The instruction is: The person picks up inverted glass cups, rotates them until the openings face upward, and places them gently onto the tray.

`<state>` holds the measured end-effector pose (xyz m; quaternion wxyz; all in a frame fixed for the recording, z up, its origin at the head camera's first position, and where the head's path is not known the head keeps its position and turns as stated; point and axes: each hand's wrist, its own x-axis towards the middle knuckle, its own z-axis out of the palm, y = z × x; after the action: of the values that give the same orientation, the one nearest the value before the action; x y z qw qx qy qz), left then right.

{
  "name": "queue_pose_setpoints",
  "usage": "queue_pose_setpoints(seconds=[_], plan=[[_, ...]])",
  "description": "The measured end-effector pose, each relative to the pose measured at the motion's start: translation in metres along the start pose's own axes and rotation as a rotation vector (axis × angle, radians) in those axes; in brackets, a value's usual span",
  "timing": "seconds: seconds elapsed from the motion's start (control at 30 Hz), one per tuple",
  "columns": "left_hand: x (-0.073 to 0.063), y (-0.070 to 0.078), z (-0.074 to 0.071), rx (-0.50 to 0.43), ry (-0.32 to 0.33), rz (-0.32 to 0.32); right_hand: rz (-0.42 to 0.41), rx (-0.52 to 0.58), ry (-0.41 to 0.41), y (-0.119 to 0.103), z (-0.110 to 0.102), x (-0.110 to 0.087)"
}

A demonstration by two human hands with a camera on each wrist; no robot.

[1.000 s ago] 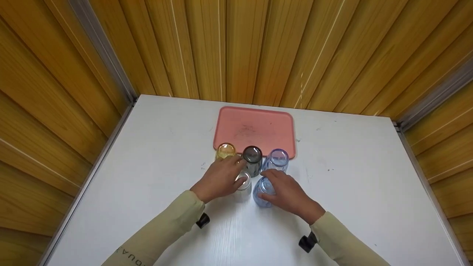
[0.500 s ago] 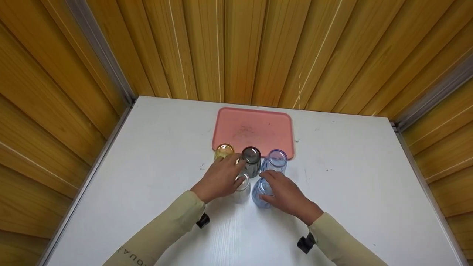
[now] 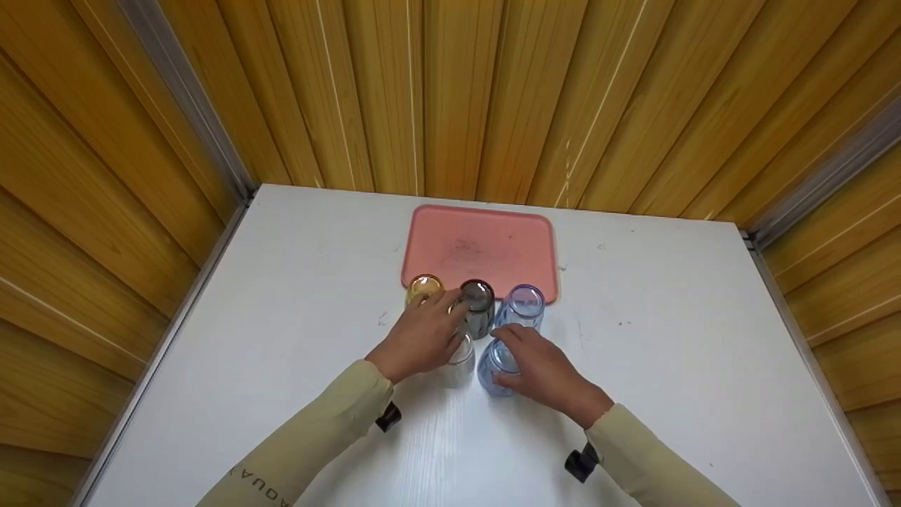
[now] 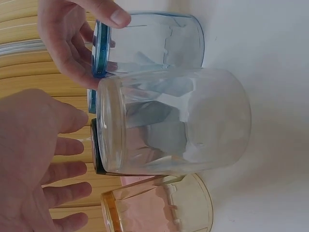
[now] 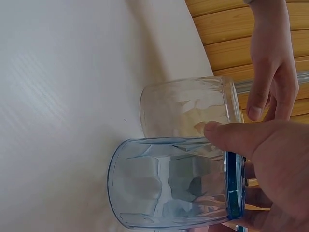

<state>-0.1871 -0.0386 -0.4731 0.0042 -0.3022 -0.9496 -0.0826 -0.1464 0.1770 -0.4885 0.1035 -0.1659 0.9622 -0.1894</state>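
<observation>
Several upside-down drinking glasses stand close together on the table. My left hand (image 3: 420,336) hovers over the left ones, fingers spread. In the left wrist view its fingertips (image 4: 72,188) are apart from the clear glass (image 4: 217,121) and the yellow glass (image 4: 193,198). With my right hand (image 3: 545,366) I grip the near blue glass (image 5: 169,188) around its upturned base, thumb on one side and fingers on the other. Behind are a dark grey glass (image 3: 479,317) and another bluish glass (image 3: 524,303). My left hand partly hides the yellow and clear glasses.
A pink tray (image 3: 486,239) lies just behind the glasses, its near edge overlapped by the back row. The white table (image 3: 295,296) is bounded by wood-patterned walls (image 3: 457,98) at the back and sides.
My left thumb has drawn slightly in toward its fingers above the clear glass. The right hand stays at the blue glass; the whole view has shifted a little.
</observation>
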Motion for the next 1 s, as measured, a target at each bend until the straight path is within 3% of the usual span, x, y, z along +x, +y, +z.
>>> queue_pose_setpoints(seconds=[0.47,0.73,1.0], plan=[[0.004,-0.005,0.002,0.007,0.010,0.031,-0.003,-0.045,0.014,-0.002,0.002,0.000],[0.006,-0.007,0.007,0.020,0.027,0.092,-0.044,-0.108,0.043,-0.001,0.002,0.000],[0.007,-0.009,0.012,-0.011,-0.012,0.081,-0.004,-0.075,0.031,-0.001,0.004,-0.001]])
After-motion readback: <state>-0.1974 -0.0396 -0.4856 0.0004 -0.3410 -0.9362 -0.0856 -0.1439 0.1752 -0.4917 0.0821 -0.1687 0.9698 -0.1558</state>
